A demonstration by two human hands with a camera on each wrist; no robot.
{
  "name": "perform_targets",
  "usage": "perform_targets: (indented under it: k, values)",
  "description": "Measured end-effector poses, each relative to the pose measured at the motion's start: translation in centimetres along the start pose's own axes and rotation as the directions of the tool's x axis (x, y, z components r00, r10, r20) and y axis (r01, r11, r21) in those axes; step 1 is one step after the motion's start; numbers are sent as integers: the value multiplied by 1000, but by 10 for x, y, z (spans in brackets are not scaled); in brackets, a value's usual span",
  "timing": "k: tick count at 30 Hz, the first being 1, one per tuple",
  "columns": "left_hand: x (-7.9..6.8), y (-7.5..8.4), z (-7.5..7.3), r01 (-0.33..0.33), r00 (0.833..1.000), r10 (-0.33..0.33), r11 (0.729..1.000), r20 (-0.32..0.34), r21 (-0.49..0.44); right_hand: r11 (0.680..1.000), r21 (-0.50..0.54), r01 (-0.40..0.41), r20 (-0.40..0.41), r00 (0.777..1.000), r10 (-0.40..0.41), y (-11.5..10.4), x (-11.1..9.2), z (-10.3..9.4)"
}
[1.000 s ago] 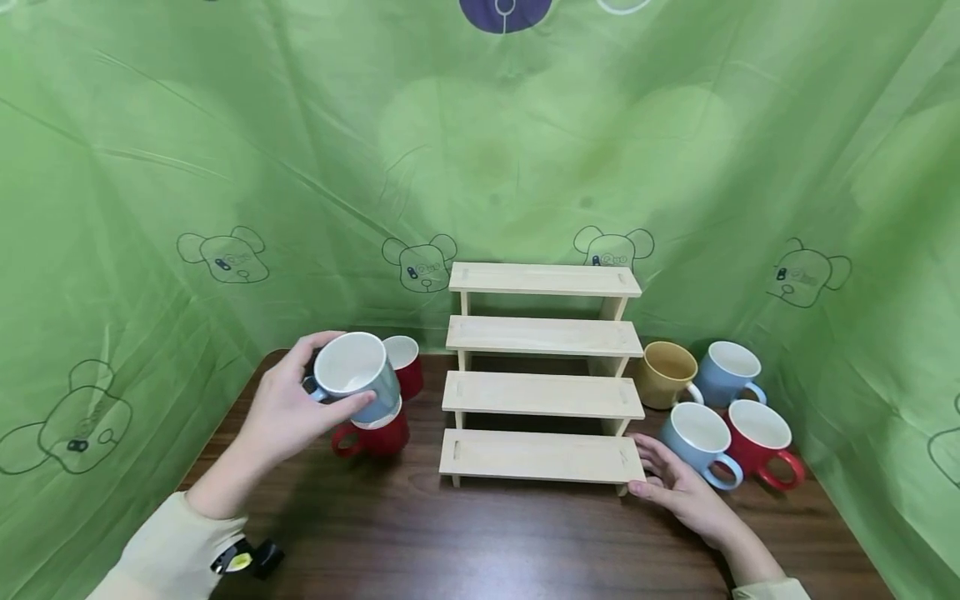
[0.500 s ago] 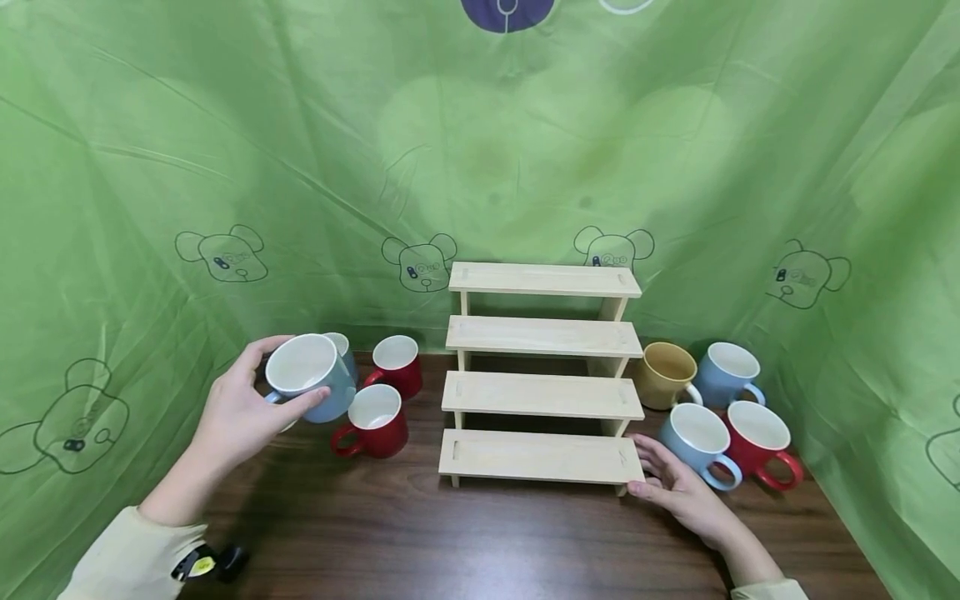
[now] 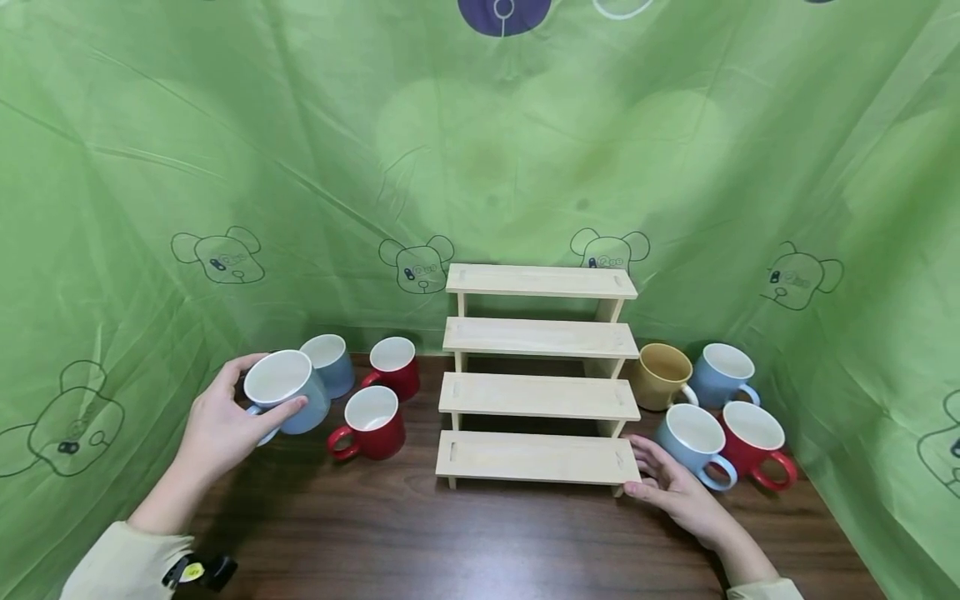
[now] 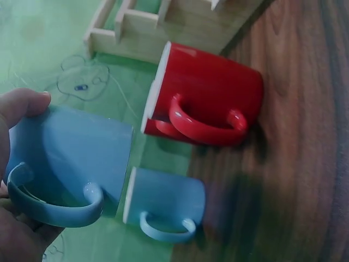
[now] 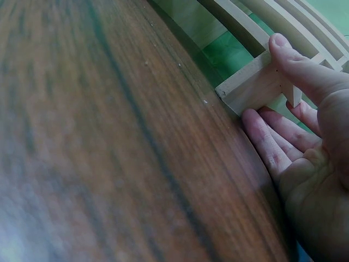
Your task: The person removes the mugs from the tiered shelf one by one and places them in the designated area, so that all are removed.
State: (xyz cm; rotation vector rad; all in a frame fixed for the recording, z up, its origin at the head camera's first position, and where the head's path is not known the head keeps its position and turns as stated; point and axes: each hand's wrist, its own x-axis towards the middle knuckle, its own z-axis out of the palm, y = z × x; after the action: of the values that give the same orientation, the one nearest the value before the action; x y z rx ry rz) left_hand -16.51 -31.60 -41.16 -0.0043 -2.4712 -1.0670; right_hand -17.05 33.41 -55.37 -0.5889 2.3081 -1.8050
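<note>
My left hand (image 3: 227, 417) holds a light blue mug (image 4: 68, 158) with a white inside by its side, thumb along the near wall. The mug is raised and slightly tilted, its handle towards my palm. Just behind it in the head view stands another blue mug (image 3: 330, 367). Two red mugs, one nearer (image 3: 377, 423) and one farther back (image 3: 396, 367), stand to its right. My right hand (image 3: 675, 492) holds the right end of the wooden stepped shelf (image 3: 536, 457), thumb at the front corner of the lowest step and fingers at its side.
Right of the shelf cluster a mustard mug (image 3: 660, 375), two blue mugs, one at the back (image 3: 722, 379) and one in front (image 3: 693, 437), and a red mug (image 3: 752, 437). A green curtain (image 3: 510, 167) surrounds the dark wooden table (image 3: 420, 542) at back and sides.
My left hand has carried the blue mug leftward, away from above the red mugs, then slightly lower beside the other blue mug. My right hand stays at the shelf.
</note>
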Motion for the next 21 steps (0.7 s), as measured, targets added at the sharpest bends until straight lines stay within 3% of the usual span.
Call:
perform_targets:
  k: [10,21]
  values:
    - [-3,-26,5,28,1000,-29,998,8,61,1000,11,26,8,1000,-26,2,0,-1]
    - [-6,-45,16,70,997,-75,992,35,107,1000,0,21,9,1000,-21,4,1,0]
